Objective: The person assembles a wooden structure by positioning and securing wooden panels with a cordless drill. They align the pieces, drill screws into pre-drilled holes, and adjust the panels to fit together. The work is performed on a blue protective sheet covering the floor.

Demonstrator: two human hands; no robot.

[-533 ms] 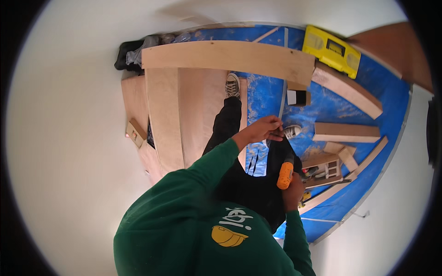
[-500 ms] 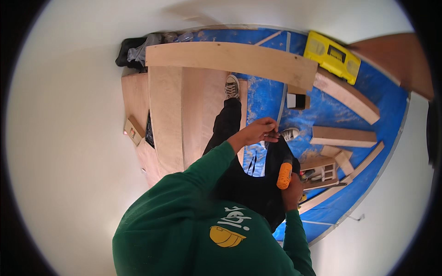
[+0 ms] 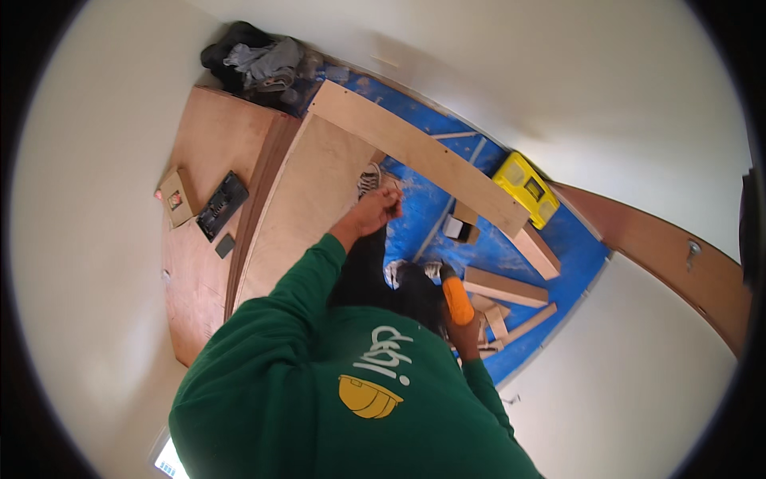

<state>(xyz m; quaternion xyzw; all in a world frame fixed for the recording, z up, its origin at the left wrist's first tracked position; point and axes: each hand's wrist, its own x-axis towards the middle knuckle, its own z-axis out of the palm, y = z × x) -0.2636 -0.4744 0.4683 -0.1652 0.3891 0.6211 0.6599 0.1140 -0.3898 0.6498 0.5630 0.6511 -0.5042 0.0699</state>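
My left hand [image 3: 375, 213] is raised ahead of me, its fingertips pinched together. Whatever they hold, if anything, is too small to make out. My right hand [image 3: 464, 329] is wrapped round an orange and black cordless drill [image 3: 457, 300], low at my right side near my leg. The drill's dark front end points forward, and its grip is hidden by my hand. Beyond my left hand, a long pale wooden board [image 3: 423, 153] runs across the far side of a plywood panel [image 3: 299, 180]. The left hand is nearest to the panel's right side and my shoe.
Left of the panel, a reddish wooden surface [image 3: 239, 132] bears a cardboard box [image 3: 180, 199] and a black tool case [image 3: 222, 206]. A blue sheet [image 3: 427, 195] covers the floor, with wood beams [image 3: 504, 286], a small open box [image 3: 460, 229] and a yellow case [image 3: 527, 190] on it.
My view has turned and tilted up, showing more of the left surface. My left hand has moved forward and left, away from the drill. My right hand still grips the drill.
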